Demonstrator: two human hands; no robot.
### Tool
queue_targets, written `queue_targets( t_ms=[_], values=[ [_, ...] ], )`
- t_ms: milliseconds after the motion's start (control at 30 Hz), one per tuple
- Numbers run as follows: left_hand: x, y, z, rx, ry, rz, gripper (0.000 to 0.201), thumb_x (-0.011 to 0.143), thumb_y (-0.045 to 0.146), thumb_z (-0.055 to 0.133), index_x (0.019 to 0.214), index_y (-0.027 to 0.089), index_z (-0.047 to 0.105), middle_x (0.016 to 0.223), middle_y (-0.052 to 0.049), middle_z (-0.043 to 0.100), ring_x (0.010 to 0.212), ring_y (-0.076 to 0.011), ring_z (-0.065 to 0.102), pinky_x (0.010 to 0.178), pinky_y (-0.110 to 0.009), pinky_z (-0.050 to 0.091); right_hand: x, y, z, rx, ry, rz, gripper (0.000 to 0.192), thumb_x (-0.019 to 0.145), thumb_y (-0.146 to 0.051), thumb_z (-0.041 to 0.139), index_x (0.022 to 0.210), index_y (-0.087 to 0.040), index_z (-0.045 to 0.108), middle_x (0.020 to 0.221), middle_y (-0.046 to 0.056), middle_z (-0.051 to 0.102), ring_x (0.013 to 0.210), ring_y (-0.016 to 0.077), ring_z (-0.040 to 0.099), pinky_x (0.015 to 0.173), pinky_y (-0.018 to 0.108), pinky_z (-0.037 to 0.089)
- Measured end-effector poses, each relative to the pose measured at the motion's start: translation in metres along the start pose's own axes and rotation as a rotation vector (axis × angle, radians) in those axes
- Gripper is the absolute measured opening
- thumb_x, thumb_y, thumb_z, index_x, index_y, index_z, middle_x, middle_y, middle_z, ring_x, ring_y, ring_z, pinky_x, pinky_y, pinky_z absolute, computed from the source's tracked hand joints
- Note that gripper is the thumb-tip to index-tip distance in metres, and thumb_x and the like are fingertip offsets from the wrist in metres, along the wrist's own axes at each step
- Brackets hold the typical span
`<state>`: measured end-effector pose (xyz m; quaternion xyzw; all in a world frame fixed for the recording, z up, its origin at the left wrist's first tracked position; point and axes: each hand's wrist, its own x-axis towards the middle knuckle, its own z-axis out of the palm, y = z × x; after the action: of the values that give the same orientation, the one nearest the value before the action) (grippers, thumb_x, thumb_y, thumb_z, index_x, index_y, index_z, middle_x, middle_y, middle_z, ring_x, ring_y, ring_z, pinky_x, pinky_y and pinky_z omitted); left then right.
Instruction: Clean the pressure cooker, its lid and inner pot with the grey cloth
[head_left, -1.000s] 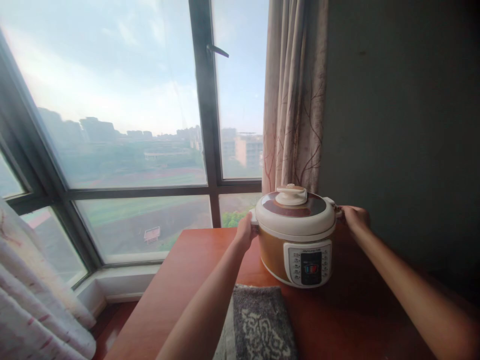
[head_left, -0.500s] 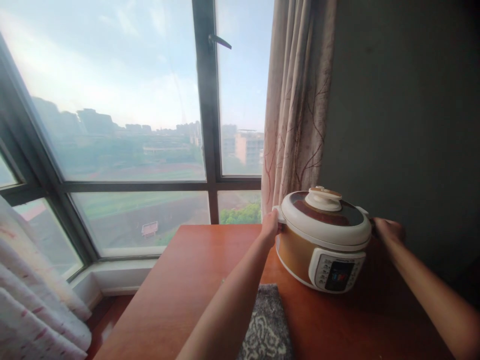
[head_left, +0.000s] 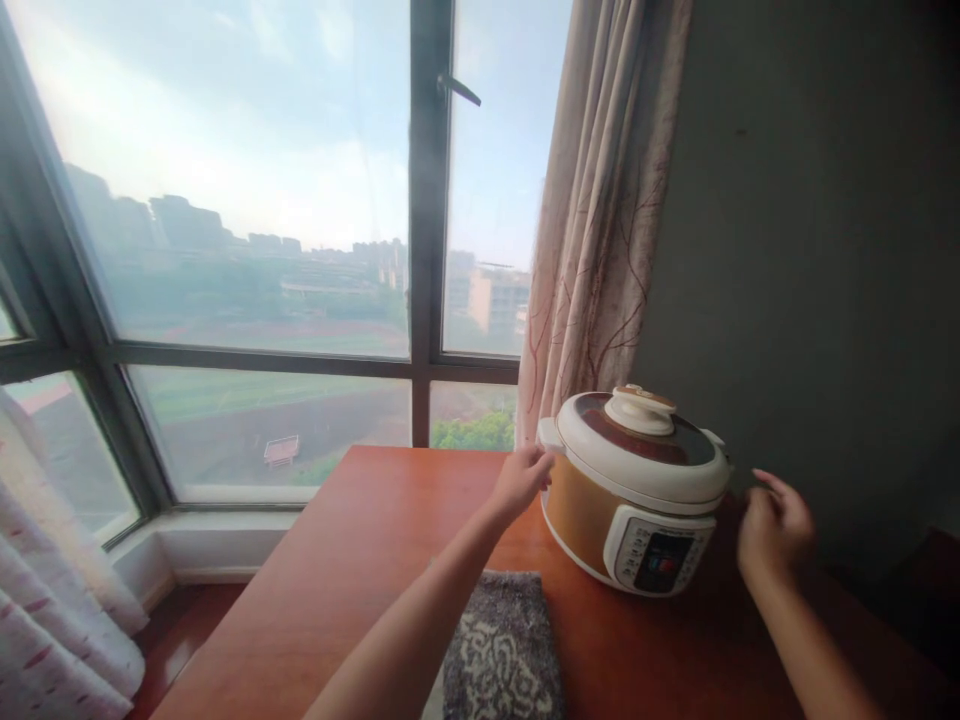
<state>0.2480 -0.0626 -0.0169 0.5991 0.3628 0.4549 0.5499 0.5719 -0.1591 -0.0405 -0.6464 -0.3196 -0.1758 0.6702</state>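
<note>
An electric pressure cooker (head_left: pixel 577 510), white and gold with a dark top, stands upright on the wooden table (head_left: pixel 360 540). Its front bears a control panel (head_left: pixel 660 550) with a small lit display. Just below and beside the cooker's left handle (head_left: pixel 550 434) is my left hand (head_left: pixel 525 480), fingers loosely bent and apart, holding nothing. To the right of the cooker, clear of its side handle, my right hand (head_left: pixel 776 525) hangs in the air with loosely curled fingers, one stretched out. It too is without anything in it.
A folded grey patterned cloth (head_left: pixel 504 645) lies at the table's front, left of the cooker. Behind the table are a large window (head_left: pixel 262 370) and a curtain (head_left: pixel 592 250). Another curtain (head_left: pixel 52 590) hangs at the left, and a dark wall (head_left: pixel 810 250) rises at the right.
Both hands have let go of the cooker's handles. The right hand has drawn away to the right, while the left has dropped slightly below its handle. The view has shifted a little.
</note>
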Motion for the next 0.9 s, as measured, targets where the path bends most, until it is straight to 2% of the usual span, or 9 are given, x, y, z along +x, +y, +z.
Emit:
queue_targets(
  t_ms=[67,133,200,267,333,400,500,600,900],
  values=[
    [-0.024,-0.005,-0.014,0.056,0.014,0.075,0.021,0.081,0.029,0.062,0.064,0.017,0.058,0.055,0.001,0.057,0.054,-0.0120,0.054,0.057,-0.023,0.039,-0.028,-0.027,-0.006,0.120,0.026,-0.014,0.034,0.079,-0.031,0.054,0.102,-0.013,0.071,0.068,0.006,0.061,0.054,0.0175,0.052,0.054,0.031,0.042],
    [-0.045,-0.014,-0.032,0.162,0.034,0.184,0.021,0.084,0.029,0.056,0.066,0.018,0.059,0.056,0.001,0.058,0.055,-0.0132,0.055,0.058,-0.024,0.040,-0.063,-0.062,-0.007,0.170,-0.069,-0.149,0.024,0.084,-0.033,0.053,0.091,-0.017,0.069,0.076,0.007,0.066,0.061,0.0182,0.058,0.060,0.031,0.046],
    [-0.060,-0.025,-0.053,0.248,0.058,0.222,0.022,0.086,0.033,0.053,0.070,0.018,0.061,0.057,0.000,0.059,0.056,-0.0145,0.057,0.058,-0.025,0.041,-0.103,-0.096,-0.001,0.189,-0.315,-0.289,0.022,0.087,-0.033,0.053,0.088,-0.018,0.069,0.081,0.007,0.070,0.070,0.0199,0.063,0.067,0.030,0.048],
    [-0.070,-0.038,-0.075,0.343,0.091,0.221,0.025,0.087,0.036,0.051,0.071,0.019,0.060,0.057,0.000,0.059,0.056,-0.0153,0.057,0.057,-0.025,0.040,-0.141,-0.120,0.015,0.257,-0.628,-0.351,0.025,0.089,-0.030,0.048,0.087,-0.020,0.071,0.080,0.006,0.072,0.067,0.0193,0.062,0.063,0.029,0.047],
    [-0.077,-0.054,-0.096,0.469,0.127,0.208,0.025,0.086,0.036,0.050,0.070,0.019,0.060,0.057,-0.001,0.060,0.056,-0.0157,0.056,0.057,-0.025,0.040,-0.175,-0.128,0.037,0.290,-0.896,-0.289,0.026,0.088,-0.027,0.046,0.084,-0.022,0.072,0.078,0.006,0.072,0.066,0.0194,0.062,0.063,0.029,0.046],
    [-0.081,-0.071,-0.112,0.584,0.164,0.153,0.026,0.085,0.035,0.047,0.068,0.020,0.059,0.058,-0.001,0.060,0.057,-0.0163,0.057,0.057,-0.025,0.039,-0.202,-0.121,0.061,0.276,-1.032,-0.148,0.025,0.086,-0.027,0.048,0.082,-0.022,0.072,0.074,0.005,0.071,0.066,0.0198,0.063,0.064,0.029,0.045],
    [-0.089,-0.092,-0.124,0.662,0.218,0.074,0.028,0.085,0.037,0.043,0.068,0.021,0.058,0.058,-0.001,0.060,0.058,-0.0179,0.058,0.057,-0.026,0.038,-0.229,-0.098,0.089,0.244,-1.068,0.014,0.025,0.081,-0.030,0.047,0.077,-0.022,0.071,0.062,0.002,0.067,0.060,0.0200,0.062,0.060,0.029,0.044],
    [-0.095,-0.101,-0.124,0.691,0.199,0.056,0.029,0.085,0.037,0.044,0.069,0.020,0.061,0.060,-0.002,0.063,0.061,-0.0193,0.060,0.059,-0.027,0.037,-0.243,-0.079,0.098,0.226,-1.083,0.070,0.026,0.078,-0.030,0.044,0.074,-0.021,0.068,0.055,0.001,0.063,0.055,0.0199,0.061,0.058,0.028,0.044],
    [-0.102,-0.098,-0.124,0.738,0.109,0.080,0.025,0.085,0.034,0.048,0.069,0.020,0.061,0.069,-0.004,0.067,0.068,-0.0199,0.061,0.064,-0.027,0.038,-0.246,-0.073,0.078,0.237,-1.122,0.077,0.027,0.079,-0.032,0.046,0.078,-0.021,0.070,0.064,0.002,0.067,0.063,0.0208,0.063,0.067,0.030,0.045]
  ],
)
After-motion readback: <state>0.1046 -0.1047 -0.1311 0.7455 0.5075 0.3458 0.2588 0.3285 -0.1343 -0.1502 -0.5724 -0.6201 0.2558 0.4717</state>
